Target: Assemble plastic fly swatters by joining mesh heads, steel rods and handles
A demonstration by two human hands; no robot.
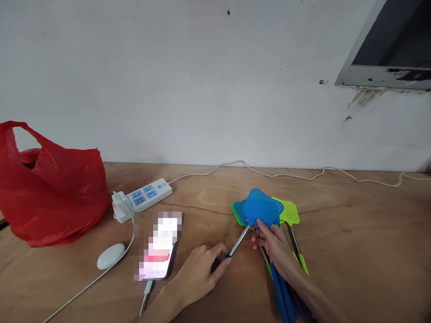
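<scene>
in the head view the left hand (198, 274) is closed around the handle end of the blue fly swatter (262, 207). its metal rod runs from this hand toward 1 o'clock, up to the mesh head. the right hand (275, 250) is at 3 o'clock of the left one and nearer to the head. its fingertips (258, 224) touch the neck under the mesh, but whether they pinch or only press i cannot tell. under this hand lies a bundle of other swatters (288, 211), heads at 12 o'clock. on the wooden table (353, 233) a phone (158, 251) lies near the left hand at 9 o'clock. a power strip (144, 196), a white mouse (111, 255) and a red bag (50, 188) are farther away, around 10 o'clock.
</scene>
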